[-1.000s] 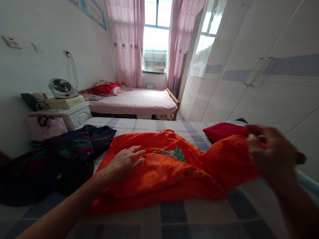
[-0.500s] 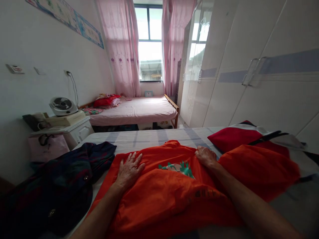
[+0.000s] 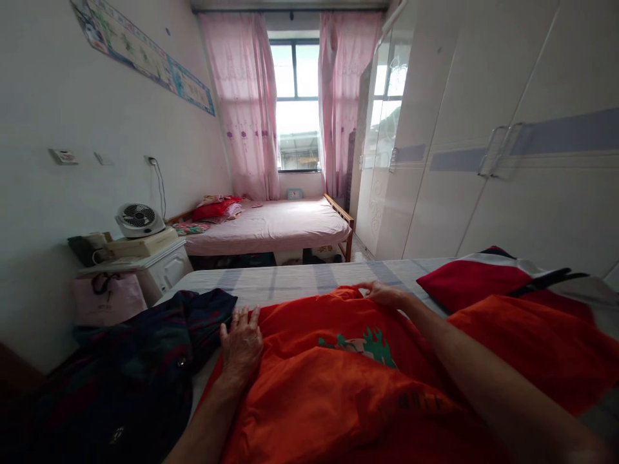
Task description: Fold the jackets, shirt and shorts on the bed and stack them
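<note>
The orange shirt (image 3: 309,399) is laid out with its edge covered by the flat, unclenched left hand (image 3: 242,343) and its collar (image 3: 345,292) touched by the right hand (image 3: 385,295), whose grasp cannot be determined; a dark garment (image 3: 149,354) is located beside the left hand

Orange garment (image 3: 300,399), green print (image 3: 380,348); dark garment (image 3: 149,361), faint red-green pattern; white sheet (image 3: 275,278), blue bands; pink curtains (image 3: 249,109).

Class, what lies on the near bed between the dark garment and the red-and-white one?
In the head view, the orange garment lies between them, left hand and right hand touching it; some checked sheet shows too.
</note>
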Action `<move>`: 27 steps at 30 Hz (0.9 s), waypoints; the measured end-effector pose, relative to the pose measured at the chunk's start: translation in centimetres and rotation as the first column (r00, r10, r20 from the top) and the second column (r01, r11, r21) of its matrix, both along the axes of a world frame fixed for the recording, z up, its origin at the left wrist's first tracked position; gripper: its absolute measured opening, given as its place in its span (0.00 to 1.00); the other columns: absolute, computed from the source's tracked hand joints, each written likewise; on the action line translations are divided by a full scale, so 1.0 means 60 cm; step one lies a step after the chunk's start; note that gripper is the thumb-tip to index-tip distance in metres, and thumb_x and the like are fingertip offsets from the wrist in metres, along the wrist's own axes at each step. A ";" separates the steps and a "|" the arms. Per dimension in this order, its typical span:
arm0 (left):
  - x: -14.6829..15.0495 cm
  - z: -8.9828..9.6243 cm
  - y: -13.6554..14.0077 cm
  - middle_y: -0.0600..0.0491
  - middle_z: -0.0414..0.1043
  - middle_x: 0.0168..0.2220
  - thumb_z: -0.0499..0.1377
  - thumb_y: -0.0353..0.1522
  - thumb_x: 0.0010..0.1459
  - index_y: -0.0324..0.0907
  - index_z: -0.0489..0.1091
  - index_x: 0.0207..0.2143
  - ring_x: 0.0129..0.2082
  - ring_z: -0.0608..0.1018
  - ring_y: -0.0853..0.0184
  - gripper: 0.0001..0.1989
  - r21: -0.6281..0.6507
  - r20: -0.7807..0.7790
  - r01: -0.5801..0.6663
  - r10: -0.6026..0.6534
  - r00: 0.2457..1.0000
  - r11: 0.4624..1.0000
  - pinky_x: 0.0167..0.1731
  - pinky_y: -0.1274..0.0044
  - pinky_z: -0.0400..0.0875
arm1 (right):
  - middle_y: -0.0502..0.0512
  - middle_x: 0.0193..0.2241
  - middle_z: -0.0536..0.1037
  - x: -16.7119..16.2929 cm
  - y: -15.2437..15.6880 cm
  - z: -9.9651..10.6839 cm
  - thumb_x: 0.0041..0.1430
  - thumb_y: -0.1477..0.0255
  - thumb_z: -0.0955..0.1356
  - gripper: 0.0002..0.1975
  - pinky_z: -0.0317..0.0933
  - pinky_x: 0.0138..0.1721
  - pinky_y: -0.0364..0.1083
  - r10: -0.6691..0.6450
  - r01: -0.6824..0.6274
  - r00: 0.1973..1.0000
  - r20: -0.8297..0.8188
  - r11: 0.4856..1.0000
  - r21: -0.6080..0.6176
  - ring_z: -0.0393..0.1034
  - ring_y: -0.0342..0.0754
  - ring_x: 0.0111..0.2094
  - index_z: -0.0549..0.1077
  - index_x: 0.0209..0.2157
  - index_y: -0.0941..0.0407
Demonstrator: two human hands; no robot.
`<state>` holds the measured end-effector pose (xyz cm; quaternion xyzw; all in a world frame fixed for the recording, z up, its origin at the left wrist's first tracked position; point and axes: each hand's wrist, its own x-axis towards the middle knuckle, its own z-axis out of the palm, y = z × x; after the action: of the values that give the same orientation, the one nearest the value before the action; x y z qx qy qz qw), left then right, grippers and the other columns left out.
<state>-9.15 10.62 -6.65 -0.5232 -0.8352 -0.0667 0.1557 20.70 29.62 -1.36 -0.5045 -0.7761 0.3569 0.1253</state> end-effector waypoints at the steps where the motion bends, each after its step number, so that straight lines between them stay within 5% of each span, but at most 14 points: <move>1: 0.000 -0.001 0.001 0.44 0.58 0.62 0.43 0.26 0.61 0.41 0.59 0.60 0.63 0.58 0.54 0.25 0.003 0.001 0.000 0.000 1.000 1.000 0.57 0.55 0.53 | 0.50 0.25 0.78 -0.002 -0.004 -0.004 0.45 0.76 0.69 0.20 0.63 0.31 0.41 0.024 -0.024 1.000 -0.001 1.000 0.004 0.71 0.44 0.27 0.76 0.44 0.57; 6: -0.001 -0.003 0.004 0.42 0.58 0.62 0.45 0.26 0.58 0.41 0.58 0.61 0.62 0.59 0.53 0.27 0.008 0.019 0.028 -0.028 0.999 1.000 0.56 0.55 0.53 | 0.51 0.26 0.78 -0.012 -0.015 -0.002 0.50 0.74 0.67 0.08 0.62 0.32 0.41 0.042 -0.045 0.999 0.026 0.988 0.147 0.71 0.45 0.30 0.78 0.31 0.58; 9: -0.003 -0.004 0.004 0.42 0.59 0.61 0.46 0.26 0.58 0.41 0.58 0.61 0.62 0.59 0.53 0.27 0.019 0.029 0.033 -0.033 0.999 0.999 0.56 0.54 0.53 | 0.55 0.35 0.78 -0.015 -0.024 0.033 0.56 0.74 0.61 0.14 0.60 0.41 0.43 -0.074 0.077 0.997 -0.023 0.942 0.327 0.70 0.47 0.38 0.76 0.39 0.57; 12: -0.002 -0.003 0.004 0.42 0.60 0.61 0.45 0.26 0.57 0.40 0.59 0.60 0.61 0.60 0.53 0.27 0.026 0.040 0.034 -0.035 0.999 0.999 0.56 0.55 0.54 | 0.58 0.48 0.72 -0.017 -0.045 0.070 0.62 0.72 0.56 0.18 0.52 0.53 0.48 -0.159 0.186 0.983 -0.097 0.794 0.578 0.63 0.51 0.49 0.71 0.48 0.55; 15: 0.001 0.001 0.002 0.42 0.61 0.60 0.45 0.26 0.57 0.39 0.58 0.60 0.61 0.61 0.52 0.27 0.038 0.049 0.039 -0.041 0.998 0.999 0.55 0.55 0.53 | 0.59 0.53 0.68 -0.016 -0.059 0.078 0.59 0.74 0.58 0.14 0.44 0.57 0.53 -0.098 0.097 0.994 -0.045 0.631 0.769 0.57 0.55 0.55 0.72 0.42 0.55; 16: 0.002 0.004 0.001 0.41 0.63 0.58 0.46 0.26 0.57 0.38 0.58 0.60 0.59 0.62 0.53 0.27 0.044 0.051 0.042 -0.044 0.998 0.998 0.55 0.55 0.54 | 0.59 0.54 0.66 -0.015 -0.058 0.071 0.57 0.76 0.59 0.13 0.44 0.57 0.53 -0.076 0.061 0.997 -0.016 0.645 0.762 0.56 0.55 0.56 0.72 0.39 0.56; 18: 0.003 0.010 -0.002 0.40 0.68 0.53 0.46 0.27 0.56 0.37 0.60 0.58 0.55 0.67 0.53 0.26 0.056 0.054 0.041 -0.044 0.998 0.998 0.54 0.56 0.56 | 0.58 0.56 0.65 -0.011 -0.048 0.049 0.53 0.79 0.60 0.12 0.47 0.56 0.52 -0.056 0.035 0.998 0.011 0.753 0.658 0.57 0.53 0.56 0.71 0.37 0.56; 21: 0.001 0.024 -0.006 0.42 0.73 0.44 0.47 0.27 0.57 0.37 0.69 0.49 0.45 0.73 0.55 0.20 0.068 0.055 0.040 -0.043 0.998 0.997 0.50 0.60 0.60 | 0.59 0.52 0.69 0.001 -0.023 0.011 0.50 0.81 0.61 0.19 0.56 0.51 0.46 -0.054 0.034 0.998 0.024 0.866 0.498 0.64 0.48 0.51 0.69 0.45 0.58; 27: -0.014 0.062 -0.008 0.43 0.71 0.43 0.43 0.29 0.60 0.38 0.70 0.41 0.44 0.72 0.57 0.16 0.112 0.049 0.045 -0.051 0.997 0.993 0.38 0.70 0.66 | 0.58 0.50 0.73 0.013 0.004 -0.022 0.61 0.77 0.53 0.25 0.65 0.40 0.43 -0.048 0.033 0.998 0.030 0.926 0.376 0.72 0.43 0.41 0.58 0.60 0.56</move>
<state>-10.01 10.11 -2.90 -0.5318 -0.8211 -0.1305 0.1611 21.45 29.89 -2.67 -0.4940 -0.8217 0.1894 0.2119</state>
